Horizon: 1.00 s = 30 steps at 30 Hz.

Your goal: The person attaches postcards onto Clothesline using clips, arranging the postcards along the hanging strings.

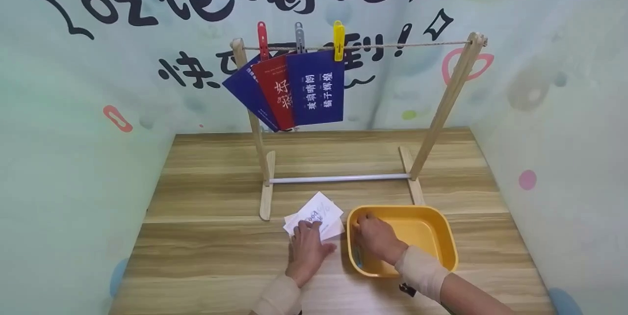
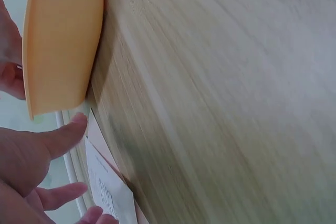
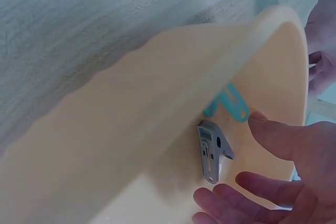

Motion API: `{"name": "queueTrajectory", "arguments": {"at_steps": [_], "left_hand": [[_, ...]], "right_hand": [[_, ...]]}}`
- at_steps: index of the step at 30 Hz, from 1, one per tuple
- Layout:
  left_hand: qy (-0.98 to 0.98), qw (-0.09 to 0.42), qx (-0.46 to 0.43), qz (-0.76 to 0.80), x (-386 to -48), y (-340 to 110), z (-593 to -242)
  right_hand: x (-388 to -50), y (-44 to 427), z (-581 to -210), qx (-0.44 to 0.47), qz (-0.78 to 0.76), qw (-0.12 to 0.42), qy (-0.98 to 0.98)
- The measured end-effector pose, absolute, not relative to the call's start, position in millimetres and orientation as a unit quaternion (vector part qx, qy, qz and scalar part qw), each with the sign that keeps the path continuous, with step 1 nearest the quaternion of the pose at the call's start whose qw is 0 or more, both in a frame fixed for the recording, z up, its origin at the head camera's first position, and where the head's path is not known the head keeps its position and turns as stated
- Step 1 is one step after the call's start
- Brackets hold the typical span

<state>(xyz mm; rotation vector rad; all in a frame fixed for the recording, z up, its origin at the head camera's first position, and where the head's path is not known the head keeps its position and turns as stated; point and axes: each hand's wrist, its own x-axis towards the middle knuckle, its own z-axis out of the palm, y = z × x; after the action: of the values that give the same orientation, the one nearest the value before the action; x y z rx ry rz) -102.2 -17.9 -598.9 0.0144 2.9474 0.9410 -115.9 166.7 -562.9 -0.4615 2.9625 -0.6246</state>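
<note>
My left hand (image 1: 309, 251) rests its fingertips on a small overlapping stack of white printed cards (image 1: 324, 209) on the table. In the left wrist view its thumb is spread away from the fingers. My right hand (image 1: 380, 237) reaches into the left side of a yellow plastic basin (image 1: 451, 236). Inside, a grey clothespin (image 3: 207, 150) and a teal clothespin (image 3: 233, 103) lie near its fingers. The right thumb tip is at the teal one's end; whether they touch I cannot tell. The right fingers are loosely bent and apart from the thumb, with nothing between them.
Behind the basin stands a wooden rack (image 1: 444, 109) with a string (image 1: 412, 45) across its top. Red (image 1: 263, 40), grey (image 1: 300, 38) and yellow clothespins (image 1: 338, 40) hold two blue cards (image 1: 319, 109) and a red card (image 1: 274, 72) there. A white rod (image 1: 338, 178) joins its feet.
</note>
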Motion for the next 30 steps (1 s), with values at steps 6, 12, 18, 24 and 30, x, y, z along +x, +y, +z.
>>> {"name": "queueTrajectory", "arguments": {"at_steps": [6,12,18,24,30], "left_hand": [[0.93,0.072,0.027,0.358,-98,-5,-597],[0.918,0.068,0.058,0.386,-95,-1,-596],[0.888,0.11,0.067,0.441,-95,1,-595],[0.816,0.178,0.05,0.548,-97,5,-598],[0.752,0.234,-0.005,0.617,-94,9,-600]], "right_hand": [[-114,166,-567,-0.168,-0.184,0.02,0.968],[-116,166,-567,-0.151,-0.199,0.039,0.968],[-116,168,-569,-0.147,-0.213,0.044,0.965],[-116,166,-568,-0.138,-0.207,0.051,0.967],[-123,163,-564,-0.121,-0.199,0.099,0.967]]}}
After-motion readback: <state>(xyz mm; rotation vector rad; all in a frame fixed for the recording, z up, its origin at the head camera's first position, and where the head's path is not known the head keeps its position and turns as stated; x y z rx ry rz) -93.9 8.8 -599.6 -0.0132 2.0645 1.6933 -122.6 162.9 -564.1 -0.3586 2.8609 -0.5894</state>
